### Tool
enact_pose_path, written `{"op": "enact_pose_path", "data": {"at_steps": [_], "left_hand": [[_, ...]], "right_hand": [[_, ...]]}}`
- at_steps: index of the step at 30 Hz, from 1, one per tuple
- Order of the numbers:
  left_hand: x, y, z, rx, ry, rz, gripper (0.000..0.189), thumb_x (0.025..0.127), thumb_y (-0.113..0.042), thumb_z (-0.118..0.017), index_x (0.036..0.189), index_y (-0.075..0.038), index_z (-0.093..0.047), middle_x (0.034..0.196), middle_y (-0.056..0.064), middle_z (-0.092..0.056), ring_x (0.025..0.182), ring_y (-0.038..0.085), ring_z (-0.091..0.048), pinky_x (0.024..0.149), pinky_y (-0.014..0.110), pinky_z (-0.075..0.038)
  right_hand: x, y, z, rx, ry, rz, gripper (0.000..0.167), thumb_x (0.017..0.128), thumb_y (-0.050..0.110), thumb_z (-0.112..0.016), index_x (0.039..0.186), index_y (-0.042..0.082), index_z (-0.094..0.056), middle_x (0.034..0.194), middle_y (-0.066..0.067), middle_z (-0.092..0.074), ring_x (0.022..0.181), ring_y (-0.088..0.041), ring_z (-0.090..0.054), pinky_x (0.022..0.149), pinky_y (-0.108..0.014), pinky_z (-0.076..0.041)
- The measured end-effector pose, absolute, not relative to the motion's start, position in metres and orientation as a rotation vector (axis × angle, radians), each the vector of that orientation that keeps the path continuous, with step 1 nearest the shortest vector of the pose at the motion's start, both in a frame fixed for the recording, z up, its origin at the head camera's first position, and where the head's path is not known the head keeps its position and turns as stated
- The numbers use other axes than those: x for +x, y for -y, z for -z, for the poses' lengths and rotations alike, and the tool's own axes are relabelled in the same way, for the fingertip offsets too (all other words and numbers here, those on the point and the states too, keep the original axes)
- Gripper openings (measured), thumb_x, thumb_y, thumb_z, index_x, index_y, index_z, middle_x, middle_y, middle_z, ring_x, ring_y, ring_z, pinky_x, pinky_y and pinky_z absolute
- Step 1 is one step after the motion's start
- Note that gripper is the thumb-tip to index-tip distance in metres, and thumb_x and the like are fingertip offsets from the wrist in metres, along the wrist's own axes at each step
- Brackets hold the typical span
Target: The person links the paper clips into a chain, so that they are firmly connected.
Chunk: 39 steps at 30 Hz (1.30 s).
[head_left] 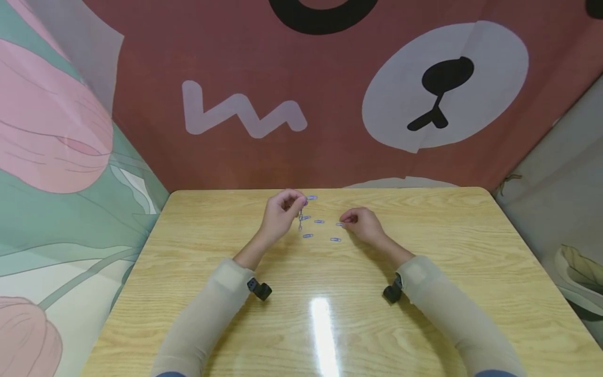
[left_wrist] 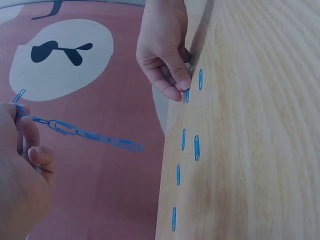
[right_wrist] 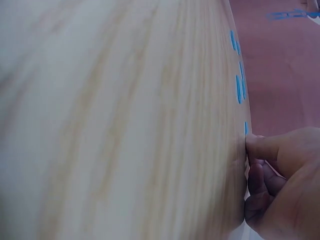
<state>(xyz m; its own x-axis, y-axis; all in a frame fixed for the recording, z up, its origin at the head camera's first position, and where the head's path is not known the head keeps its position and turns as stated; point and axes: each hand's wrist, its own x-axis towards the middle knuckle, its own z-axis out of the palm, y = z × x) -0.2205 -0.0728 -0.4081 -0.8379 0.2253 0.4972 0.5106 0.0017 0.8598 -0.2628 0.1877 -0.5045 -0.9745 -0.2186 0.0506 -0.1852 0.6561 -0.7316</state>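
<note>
Seemingly picking up, at the yellowish wood-grain table [head_left: 367, 335]: with bare left hand [head_left: 279, 215] and right hand [head_left: 365, 224] pinched narrow, respectively dangles a blue wire paper-clip chain [left_wrist: 91, 135] and grips (fiddly work) a loose blue wire paper clip [left_wrist: 187, 96] at the tabletop; next calls for gentle lifting.

This is a curtained nook (room type unclear), cartoon-printed hangings [head_left: 330, 157] bordering a wood-grain table [head_left: 325, 272].
</note>
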Motion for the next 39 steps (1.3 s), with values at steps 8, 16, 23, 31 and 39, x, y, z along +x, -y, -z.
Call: {"op": "enact_pose_path", "data": {"at_steps": [8, 16, 23, 31, 39], "left_hand": [[-0.219, 0.072, 0.407, -0.787, 2.056, 1.928, 0.01, 0.1, 0.006, -0.059, 0.098, 0.015, -0.063, 0.083, 0.024, -0.062, 0.066, 0.038, -0.051, 0.058, 0.019, -0.042], [-0.219, 0.072, 0.408, -0.788, 2.051, 1.92, 0.008, 0.099, 0.008, -0.059, 0.096, 0.013, -0.064, 0.082, -0.006, -0.062, 0.065, 0.021, -0.053, 0.058, 0.02, -0.043], [-0.235, 0.073, 0.428, -0.771, 2.061, 1.927, 0.009, 0.1, 0.007, -0.058, 0.1, 0.013, -0.064, 0.084, -0.005, -0.062, 0.068, 0.043, -0.05, 0.059, 0.019, -0.043], [-0.238, 0.075, 0.432, -0.798, 2.03, 1.924, 0.009, 0.101, 0.001, -0.061, 0.099, 0.008, -0.066, 0.083, 0.0, -0.063, 0.066, 0.026, -0.053, 0.059, 0.023, -0.044], [-0.235, 0.075, 0.428, -0.799, 2.036, 1.92, 0.01, 0.101, 0.0, -0.061, 0.099, 0.008, -0.066, 0.085, 0.01, -0.064, 0.067, 0.041, -0.05, 0.058, 0.021, -0.043]], "right_hand": [[-0.262, -0.184, 0.504, -0.327, -2.81, 1.204, 0.009, 0.096, 0.003, -0.068, 0.103, 0.003, -0.073, 0.093, -0.007, -0.069, 0.087, -0.021, -0.062, 0.08, -0.038, -0.052], [-0.259, -0.181, 0.504, -0.495, -2.892, 1.074, 0.011, 0.099, 0.001, -0.061, 0.102, 0.003, -0.071, 0.096, -0.009, -0.07, 0.088, -0.024, -0.064, 0.082, -0.043, -0.054], [-0.258, -0.18, 0.501, -0.502, -2.912, 1.008, 0.012, 0.099, 0.001, -0.06, 0.096, 0.006, -0.071, 0.094, -0.008, -0.07, 0.083, -0.021, -0.061, 0.079, -0.042, -0.052], [-0.259, -0.183, 0.499, -0.511, -2.853, 1.04, 0.008, 0.099, 0.003, -0.063, 0.096, 0.006, -0.07, 0.095, -0.007, -0.069, 0.088, -0.023, -0.061, 0.082, -0.043, -0.051], [-0.259, -0.19, 0.49, -0.494, -2.734, 1.178, 0.008, 0.102, 0.004, -0.06, 0.099, 0.005, -0.068, 0.1, -0.009, -0.066, 0.093, -0.024, -0.06, 0.084, -0.041, -0.05]]}}
